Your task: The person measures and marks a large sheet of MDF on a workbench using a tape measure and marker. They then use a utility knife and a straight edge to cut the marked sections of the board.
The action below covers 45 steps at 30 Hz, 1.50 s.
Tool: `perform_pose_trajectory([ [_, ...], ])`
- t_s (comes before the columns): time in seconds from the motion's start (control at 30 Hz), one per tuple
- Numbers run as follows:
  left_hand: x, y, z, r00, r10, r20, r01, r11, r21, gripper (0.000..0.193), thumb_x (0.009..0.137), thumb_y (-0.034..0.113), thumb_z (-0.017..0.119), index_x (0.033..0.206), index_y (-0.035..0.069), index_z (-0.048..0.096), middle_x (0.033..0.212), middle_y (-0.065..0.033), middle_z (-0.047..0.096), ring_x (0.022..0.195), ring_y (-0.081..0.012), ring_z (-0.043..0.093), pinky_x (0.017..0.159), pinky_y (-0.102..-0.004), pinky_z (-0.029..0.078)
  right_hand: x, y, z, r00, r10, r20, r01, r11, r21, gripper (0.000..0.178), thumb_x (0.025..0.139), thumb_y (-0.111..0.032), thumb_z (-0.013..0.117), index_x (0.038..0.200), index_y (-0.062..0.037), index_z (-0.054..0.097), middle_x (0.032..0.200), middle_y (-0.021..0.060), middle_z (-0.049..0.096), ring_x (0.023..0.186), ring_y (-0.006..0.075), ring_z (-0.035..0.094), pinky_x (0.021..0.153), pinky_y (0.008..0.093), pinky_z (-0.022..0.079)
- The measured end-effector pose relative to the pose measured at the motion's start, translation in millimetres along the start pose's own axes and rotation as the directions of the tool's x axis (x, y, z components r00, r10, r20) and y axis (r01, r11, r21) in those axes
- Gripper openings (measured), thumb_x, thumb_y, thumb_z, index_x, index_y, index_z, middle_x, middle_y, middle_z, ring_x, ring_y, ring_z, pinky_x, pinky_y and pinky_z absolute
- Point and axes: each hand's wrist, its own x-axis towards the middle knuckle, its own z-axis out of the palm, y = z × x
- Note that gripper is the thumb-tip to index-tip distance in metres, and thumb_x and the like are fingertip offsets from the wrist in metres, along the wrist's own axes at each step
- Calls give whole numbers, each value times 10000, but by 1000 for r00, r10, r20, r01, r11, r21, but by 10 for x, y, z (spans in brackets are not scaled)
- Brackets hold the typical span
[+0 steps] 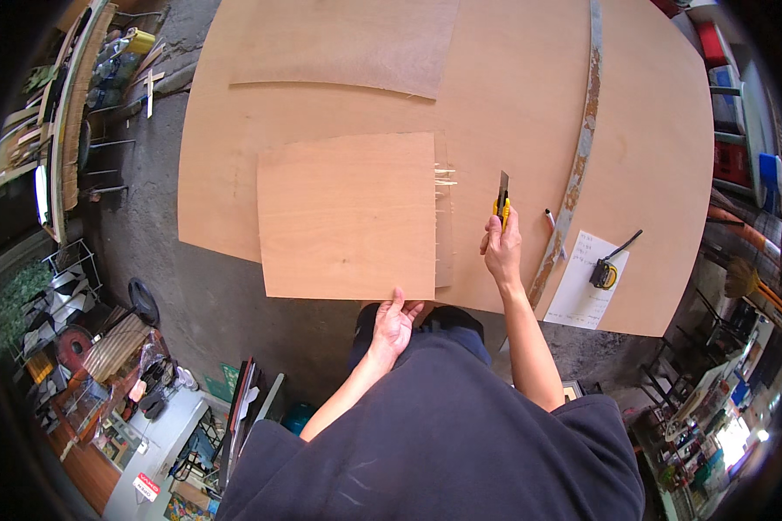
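Observation:
My left hand (394, 323) grips the near edge of a square plywood panel (347, 217), thumb on top and fingers beneath. The panel lies over a larger plywood sheet (487, 122), its near edge jutting past that sheet's front. Pale splinters (445, 178) stick out along its right side, over a narrow strip of thin wood (444, 234). To the right, my right hand (503, 247) is closed around a yellow and black utility knife (502, 204), blade out and pointing away from me. The knife is held above the large sheet, apart from the panel.
A long worn metal straightedge (573, 187) crosses the sheet on the right. Beside it lie a marker (550, 219), a paper with handwriting (573, 291) and a tape measure (603, 274). Another plywood piece (347, 43) lies at the far side. Cluttered shelves (69, 113) stand left.

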Motion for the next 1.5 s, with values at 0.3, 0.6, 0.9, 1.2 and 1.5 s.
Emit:
perform_pose_trajectory([
  [0.3,-16,58,338,964,-202,-173,243,934,262,422,961,445,642,1023,31,699,982,-112,724,871,-185,696,803,-326,577,0,-468,214,1000,-20,8,21,992,-128,344,1057,-133,457,1390,-81,387,678,19,486,464,75,501,413,267,425],
  [0.6,661,899,1143,628,316,711,-561,-450,695,519,888,278,690,1374,161,551,1478,-133,454,1392,-349,380,1139,-498,311,372,-452,863,982,-155,107,188,785,-590,476,1002,-129,459,1451,-16,351,1058,293,667,887,481,669,739,561,552],
  [0.9,1281,861,992,554,228,801,-393,-776,493,733,939,462,559,1580,258,268,1657,-64,182,1530,-280,138,1233,-488,113,432,-415,968,987,-92,135,161,696,-700,552,975,-139,500,1505,-99,348,876,263,688,802,453,685,680,550,552],
  [1.2,1278,844,991,555,251,793,-394,-760,516,622,989,365,497,1569,266,295,1642,-34,229,1519,-257,175,1231,-487,150,342,-639,990,998,11,61,32,757,-652,436,966,-144,525,1401,-128,521,817,292,665,781,476,663,643,539,529],
  [1.5,1286,845,985,544,264,796,-390,-761,518,569,1023,348,418,1569,253,291,1650,-23,201,1530,-241,125,1236,-475,117,-41,-387,928,998,-35,51,60,750,-659,507,943,-119,564,1443,-148,486,764,284,654,707,463,665,606,540,521],
])
